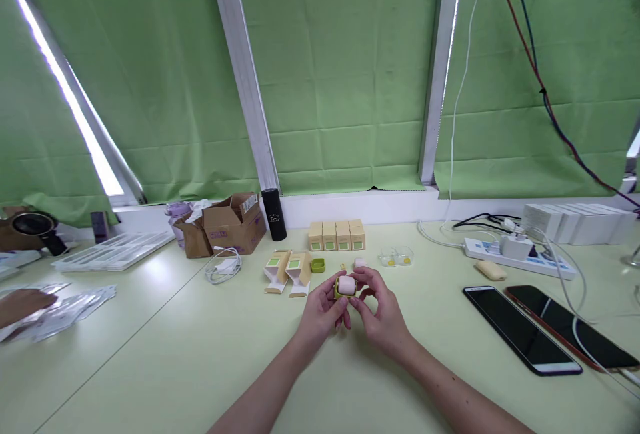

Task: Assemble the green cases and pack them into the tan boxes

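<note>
Both hands meet at the middle of the table around a small pale-pink rounded block (347, 285) seated in an olive-green cover, possibly an earbud case. Fingers and thumb of my left hand (323, 307) grip its left side. My right hand (383, 314) pinches it from the right. Just beyond the fingers are a small gold-coloured piece (343, 267) and another pale-pink piece (359, 263), partly hidden. A green open shell (318, 265) lies to the left, beside two opened cardboard boxes (299, 273). Two clear round cups (397, 257) with yellow spots stand to the right.
Several small closed boxes (337, 235) line up at the back. Leftward are a white charger cable (223, 266), a brown carton (235, 224) and a black bottle (273, 215). Two phones (523, 329) and a power strip (520, 258) lie right. Another person's hand (23, 306) touches plastic bags far left.
</note>
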A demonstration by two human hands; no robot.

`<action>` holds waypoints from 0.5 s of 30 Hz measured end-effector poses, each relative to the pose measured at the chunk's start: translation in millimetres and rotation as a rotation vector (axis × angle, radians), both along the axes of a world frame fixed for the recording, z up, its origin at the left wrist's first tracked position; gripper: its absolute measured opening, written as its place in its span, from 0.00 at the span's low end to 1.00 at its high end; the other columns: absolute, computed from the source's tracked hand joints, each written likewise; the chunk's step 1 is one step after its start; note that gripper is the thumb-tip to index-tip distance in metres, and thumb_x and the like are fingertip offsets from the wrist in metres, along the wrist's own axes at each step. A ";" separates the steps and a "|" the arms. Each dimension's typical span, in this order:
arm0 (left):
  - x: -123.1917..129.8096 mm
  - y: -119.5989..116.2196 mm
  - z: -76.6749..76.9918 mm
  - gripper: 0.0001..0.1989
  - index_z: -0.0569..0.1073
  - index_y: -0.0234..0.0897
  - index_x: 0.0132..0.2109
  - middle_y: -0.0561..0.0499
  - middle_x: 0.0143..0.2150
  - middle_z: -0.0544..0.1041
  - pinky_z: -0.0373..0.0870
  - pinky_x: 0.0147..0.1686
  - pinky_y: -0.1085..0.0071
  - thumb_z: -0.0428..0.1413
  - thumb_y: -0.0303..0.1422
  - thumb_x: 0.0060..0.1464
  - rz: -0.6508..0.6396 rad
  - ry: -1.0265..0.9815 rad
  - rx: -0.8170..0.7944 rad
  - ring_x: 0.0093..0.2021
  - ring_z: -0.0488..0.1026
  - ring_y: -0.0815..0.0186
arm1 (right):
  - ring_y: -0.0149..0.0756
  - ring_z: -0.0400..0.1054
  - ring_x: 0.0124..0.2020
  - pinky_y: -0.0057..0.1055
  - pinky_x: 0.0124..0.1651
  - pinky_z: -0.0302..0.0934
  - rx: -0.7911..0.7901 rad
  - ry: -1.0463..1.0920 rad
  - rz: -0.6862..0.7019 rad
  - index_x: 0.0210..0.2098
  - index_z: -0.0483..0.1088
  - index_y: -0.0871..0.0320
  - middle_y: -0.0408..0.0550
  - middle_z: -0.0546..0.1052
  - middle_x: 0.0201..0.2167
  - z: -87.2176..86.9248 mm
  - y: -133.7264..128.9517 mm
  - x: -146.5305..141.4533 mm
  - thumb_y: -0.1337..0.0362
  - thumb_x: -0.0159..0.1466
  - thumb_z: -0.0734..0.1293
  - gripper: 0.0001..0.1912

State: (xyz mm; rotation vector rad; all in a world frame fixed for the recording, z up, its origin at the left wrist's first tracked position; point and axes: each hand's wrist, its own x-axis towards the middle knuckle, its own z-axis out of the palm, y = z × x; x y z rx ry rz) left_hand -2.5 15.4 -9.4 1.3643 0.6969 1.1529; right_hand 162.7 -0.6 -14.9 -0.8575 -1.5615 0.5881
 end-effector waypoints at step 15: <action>-8.7 -0.8 -4.6 0.26 0.65 0.47 0.67 0.42 0.61 0.72 0.70 0.52 0.59 0.56 0.30 0.63 0.394 0.503 0.520 0.61 0.70 0.54 | 0.40 0.77 0.31 0.41 0.39 0.75 -0.484 0.609 0.265 0.44 0.76 0.59 0.52 0.83 0.35 4.8 13.4 3.7 0.43 0.53 0.79 0.30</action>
